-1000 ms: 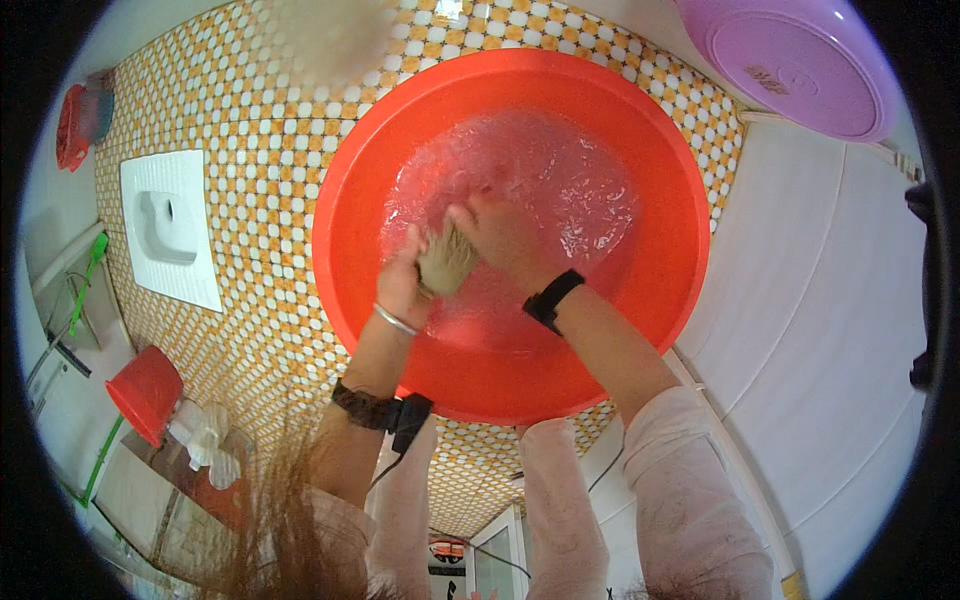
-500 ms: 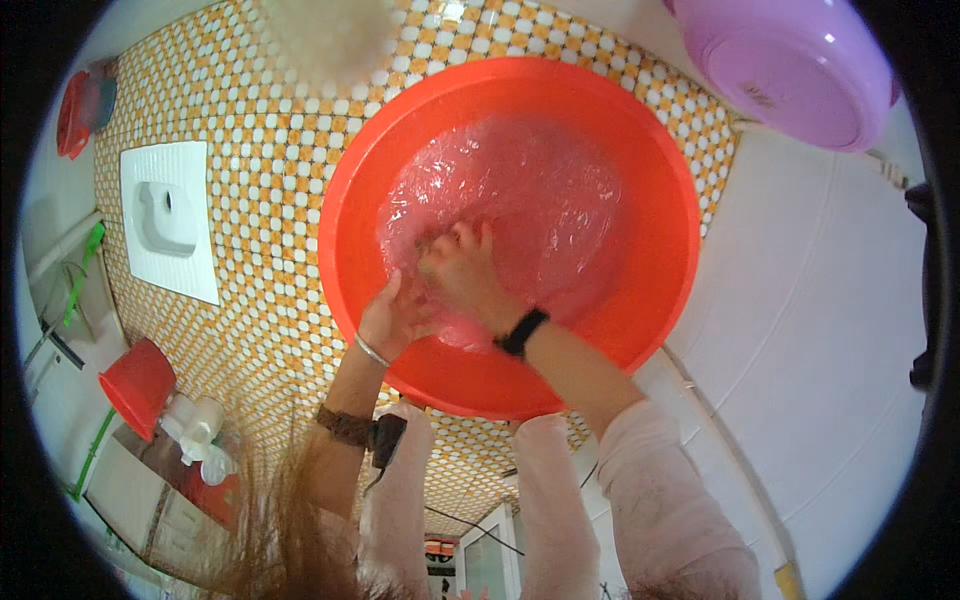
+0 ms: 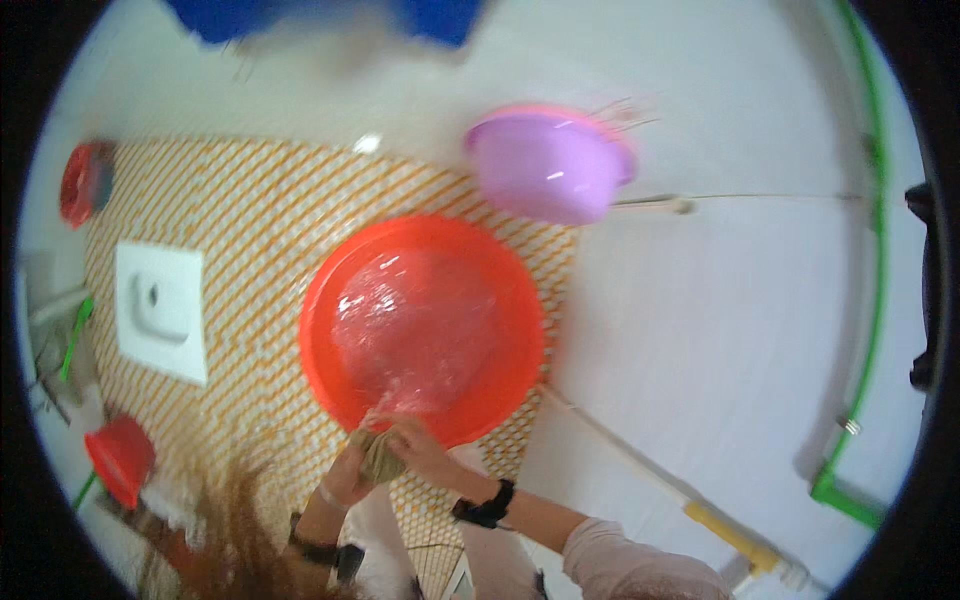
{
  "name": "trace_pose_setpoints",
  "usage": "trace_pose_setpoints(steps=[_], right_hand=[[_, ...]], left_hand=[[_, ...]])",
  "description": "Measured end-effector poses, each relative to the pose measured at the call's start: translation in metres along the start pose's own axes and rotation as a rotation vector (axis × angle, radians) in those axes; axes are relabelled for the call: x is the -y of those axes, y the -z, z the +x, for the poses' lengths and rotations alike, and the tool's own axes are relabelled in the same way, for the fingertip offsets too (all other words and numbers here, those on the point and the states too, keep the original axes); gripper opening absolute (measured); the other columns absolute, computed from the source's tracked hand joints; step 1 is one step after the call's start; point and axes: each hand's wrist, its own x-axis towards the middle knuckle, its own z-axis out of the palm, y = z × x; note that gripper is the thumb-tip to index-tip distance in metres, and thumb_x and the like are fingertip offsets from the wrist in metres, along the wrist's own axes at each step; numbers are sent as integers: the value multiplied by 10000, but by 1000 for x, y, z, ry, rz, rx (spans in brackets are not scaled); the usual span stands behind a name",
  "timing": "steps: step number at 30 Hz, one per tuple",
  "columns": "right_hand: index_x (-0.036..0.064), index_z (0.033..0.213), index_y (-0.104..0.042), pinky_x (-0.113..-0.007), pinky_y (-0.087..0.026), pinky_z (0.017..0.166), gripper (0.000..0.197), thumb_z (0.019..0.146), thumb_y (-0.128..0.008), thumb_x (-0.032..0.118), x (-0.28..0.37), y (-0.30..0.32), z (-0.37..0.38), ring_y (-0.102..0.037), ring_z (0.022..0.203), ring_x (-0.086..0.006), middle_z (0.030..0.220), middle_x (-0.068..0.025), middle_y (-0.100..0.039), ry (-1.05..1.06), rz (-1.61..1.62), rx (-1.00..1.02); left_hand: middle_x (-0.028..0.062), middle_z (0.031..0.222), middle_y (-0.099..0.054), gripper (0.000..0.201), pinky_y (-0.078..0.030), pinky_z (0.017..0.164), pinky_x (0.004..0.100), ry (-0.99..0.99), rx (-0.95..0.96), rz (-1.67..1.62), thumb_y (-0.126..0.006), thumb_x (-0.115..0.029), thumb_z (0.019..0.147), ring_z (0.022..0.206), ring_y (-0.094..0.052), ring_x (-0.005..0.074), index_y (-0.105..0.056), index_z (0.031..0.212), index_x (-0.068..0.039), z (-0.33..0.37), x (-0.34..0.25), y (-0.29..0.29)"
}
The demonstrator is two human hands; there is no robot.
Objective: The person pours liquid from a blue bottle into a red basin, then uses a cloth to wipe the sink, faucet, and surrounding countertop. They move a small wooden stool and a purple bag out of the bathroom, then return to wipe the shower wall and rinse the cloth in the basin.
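Note:
A large round red-orange basin (image 3: 522, 320) stands on the tiled floor with rippling water (image 3: 430, 330) in it. Over its near rim my left hand (image 3: 345, 476) and my right hand (image 3: 420, 450) are both closed on a bunched olive-tan cloth (image 3: 380, 460). Water appears to run from the cloth into the basin. My left hand grips the cloth's left side, with a bracelet at the wrist. The right hand, wearing a black band (image 3: 485, 505), is wrapped over the cloth from the other side. Motion blurs some fingertips.
A purple basin (image 3: 550, 175) is beyond the red one, against the white wall. To the left lie a white squat toilet (image 3: 160, 312) and a red bucket (image 3: 122, 465). A green pipe (image 3: 878, 230) runs along the right; a blue object (image 3: 435, 20) shows at the top.
My hands have come up from the water to the basin's near rim, and the cloth now shows between them. My view has tilted up, bringing the far wall and green pipe into sight.

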Motion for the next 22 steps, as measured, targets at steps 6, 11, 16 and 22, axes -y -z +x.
trace_pose_setpoints(steps=[6, 11, 16, 22], right_hand=[[41, 1335, -451, -338, -338, 1058, 397, 1036, -372, 290, 92, 45, -29, -426, 1276, -195, 1349, -76, -472, -226, 660, 51], [-7, 1301, -506, -360, -353, 1068, 442, 962, -550, 272, 170, 103, -51, -459, 1264, -217, 1363, -132, -490, -172, 948, 300], [1, 1124, -642, -271, -484, 839, 319, 858, -668, 175, 232, 123, -72, -598, 912, -117, 1000, -41, -656, -103, 752, 277], [28, 1090, -649, -317, -492, 882, 246, 852, -639, 90, 267, 128, -84, -616, 971, -169, 1053, -91, -663, -58, 618, 78]], left_hand=[[102, 1248, -544, 497, -581, 775, 370, 74, 165, 263, -707, -101, 825, 1033, -616, 235, -471, 1262, -77, -64, 2, -110], [126, 1104, -605, 417, -534, 646, 266, 233, 277, 87, -683, -60, 826, 930, -600, 205, -519, 1210, -62, -89, 20, -153], [90, 1044, -585, 395, -445, 613, 182, 335, 395, -31, -668, -54, 829, 853, -553, 162, -524, 1197, -48, -117, 26, -192], [6, 789, -494, 199, -330, 509, 174, 436, 344, 236, -645, -82, 847, 652, -456, 92, -544, 1012, -35, -127, 20, -227]])
